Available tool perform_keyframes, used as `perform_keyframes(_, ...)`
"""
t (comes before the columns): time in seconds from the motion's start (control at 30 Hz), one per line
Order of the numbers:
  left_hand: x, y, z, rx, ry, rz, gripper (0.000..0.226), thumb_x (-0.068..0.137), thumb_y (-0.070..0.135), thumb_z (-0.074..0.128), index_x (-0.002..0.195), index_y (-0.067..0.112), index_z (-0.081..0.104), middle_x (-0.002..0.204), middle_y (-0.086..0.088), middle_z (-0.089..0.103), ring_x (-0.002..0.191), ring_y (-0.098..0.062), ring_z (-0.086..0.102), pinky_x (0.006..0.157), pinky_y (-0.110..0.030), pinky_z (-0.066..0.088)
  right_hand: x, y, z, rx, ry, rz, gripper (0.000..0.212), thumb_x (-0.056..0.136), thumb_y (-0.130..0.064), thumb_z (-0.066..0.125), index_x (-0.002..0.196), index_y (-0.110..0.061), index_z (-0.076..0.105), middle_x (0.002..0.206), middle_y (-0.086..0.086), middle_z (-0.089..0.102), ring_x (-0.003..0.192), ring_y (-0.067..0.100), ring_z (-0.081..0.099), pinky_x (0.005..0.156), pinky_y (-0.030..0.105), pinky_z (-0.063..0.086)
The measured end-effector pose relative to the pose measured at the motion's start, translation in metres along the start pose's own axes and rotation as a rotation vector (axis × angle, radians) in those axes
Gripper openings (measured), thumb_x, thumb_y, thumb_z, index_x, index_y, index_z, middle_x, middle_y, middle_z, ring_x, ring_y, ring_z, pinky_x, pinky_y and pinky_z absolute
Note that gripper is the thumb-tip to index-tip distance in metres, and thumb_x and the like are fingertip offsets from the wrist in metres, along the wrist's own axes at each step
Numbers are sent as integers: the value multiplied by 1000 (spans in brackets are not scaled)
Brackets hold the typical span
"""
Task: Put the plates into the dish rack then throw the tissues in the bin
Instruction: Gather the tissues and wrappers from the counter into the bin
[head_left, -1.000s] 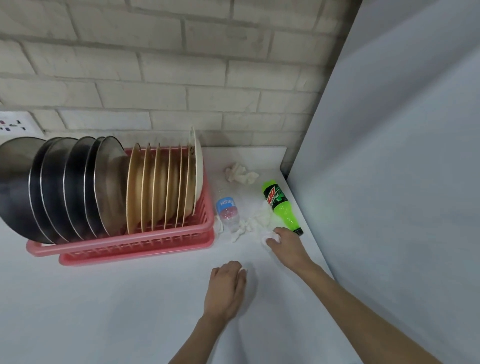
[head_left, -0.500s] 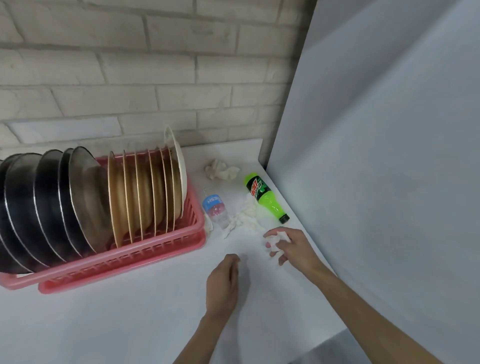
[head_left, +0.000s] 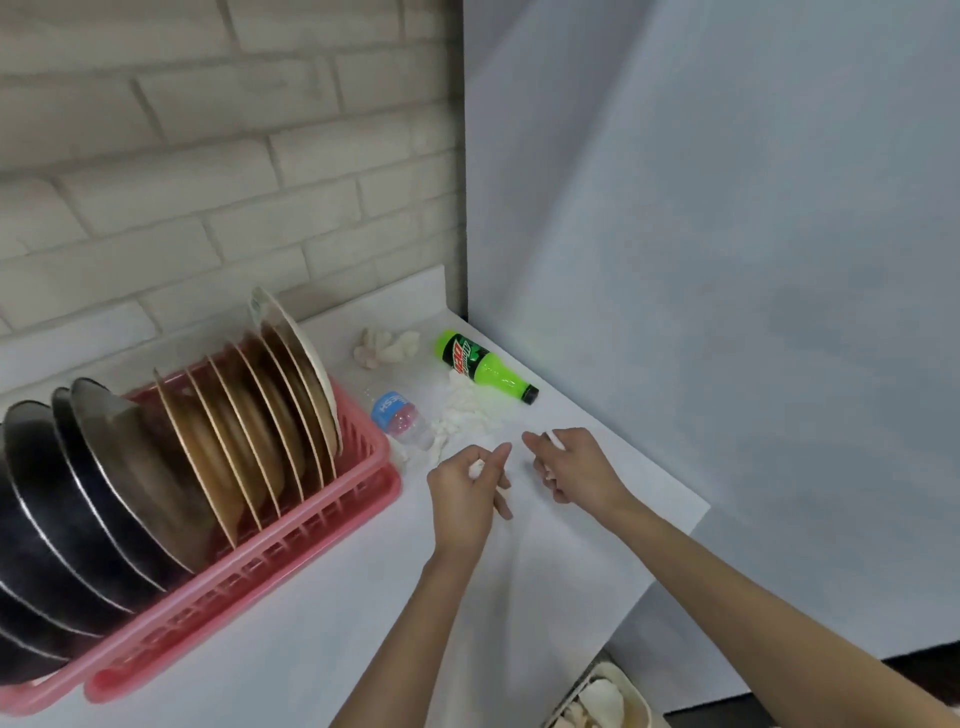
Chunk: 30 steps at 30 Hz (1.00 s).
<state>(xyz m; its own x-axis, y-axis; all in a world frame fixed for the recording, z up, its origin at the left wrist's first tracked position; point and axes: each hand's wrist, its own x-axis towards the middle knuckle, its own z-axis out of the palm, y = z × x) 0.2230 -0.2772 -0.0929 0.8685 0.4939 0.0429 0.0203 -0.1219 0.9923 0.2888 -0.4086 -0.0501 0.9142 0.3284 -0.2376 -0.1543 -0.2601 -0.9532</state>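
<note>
On a white desk against a pale brick wall, a pink plastic dish rack holds a row of plates standing on edge, their faces tilted back toward the wall: dark steel plates at the left, tan plates in the middle, one cream plate at the right end. Right of the rack lie a small clear water bottle with a blue label, a loose heap of white tissues, a crumpled cream tissue nearer the wall, and a green soda bottle on its side, cap pointing right. The left hand pinches a small white tissue scrap between thumb and curled fingers. The right hand is loosely curled with white tissue showing at its fingertips; how firmly it holds is unclear. At the bottom edge, a cream bin with white tissue inside is cut off.
</note>
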Motion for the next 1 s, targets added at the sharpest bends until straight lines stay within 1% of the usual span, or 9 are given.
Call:
perform_keyframes(0.17,-16,20,20,27,-141,35,36,91,40,70,59,23,66,46,-1,56,31,-16,43,36,-20,36,-38,1,-22,48,78,-79,45,92,-29,66,59,-9,44,52,7,52,33,18,37,38,17,25)
perform_keyframes(0.27,-34,23,37,129,-180,143,51,93,38,67,48,24,48,43,8,41,40,-9,36,45,-16,33,-65,12,-42,41,168,-80,49,93,-34,65,55,-13,42,48,2,45,36,15,33,38,17,25)
perform_keyframes(0.33,-49,22,48,172,-223,200,54,95,33,65,50,24,37,48,8,33,49,-9,30,51,-17,29,-85,23,-56,-5,238,-70,53,92,-38,65,52,-16,39,47,0,42,36,15,32,39,18,25)
perform_keyframes(0.43,-79,20,64,191,-305,184,50,93,32,66,53,16,41,51,4,33,52,-9,34,59,-23,37,-119,42,-77,-48,344,-51,57,87,-43,69,51,-16,33,47,2,37,38,14,31,39,19,27)
perform_keyframes(0.5,-97,23,72,182,-344,170,53,94,37,64,48,23,42,48,5,32,49,-10,36,60,-18,40,-139,53,-87,-63,385,-47,57,87,-44,69,52,-14,36,45,-1,36,36,11,32,39,16,27)
perform_keyframes(0.57,-120,27,80,201,-392,167,57,96,43,59,45,28,42,45,7,31,46,-10,36,53,-15,36,-161,64,-96,-86,397,-23,56,89,-47,65,55,-11,40,45,-1,37,34,10,32,38,16,29)
perform_keyframes(0.63,-143,32,86,205,-434,151,60,99,45,54,45,25,36,44,8,30,45,-9,32,48,-19,29,-184,72,-102,-96,414,-3,55,92,-47,60,55,-12,41,42,-4,38,34,8,34,37,15,30)
perform_keyframes(0.73,-176,39,90,196,-498,135,58,101,45,50,52,20,31,46,10,27,48,-9,27,50,-27,25,-218,82,-105,-59,454,-9,56,97,-44,54,50,-18,38,39,-10,36,33,5,32,36,14,27)
perform_keyframes(1.0,-239,29,85,236,-622,110,63,102,43,48,45,24,28,43,12,26,43,-6,23,43,-20,19,-292,122,-97,31,497,76,55,98,-42,53,51,-18,37,41,-9,34,36,8,28,38,18,27)
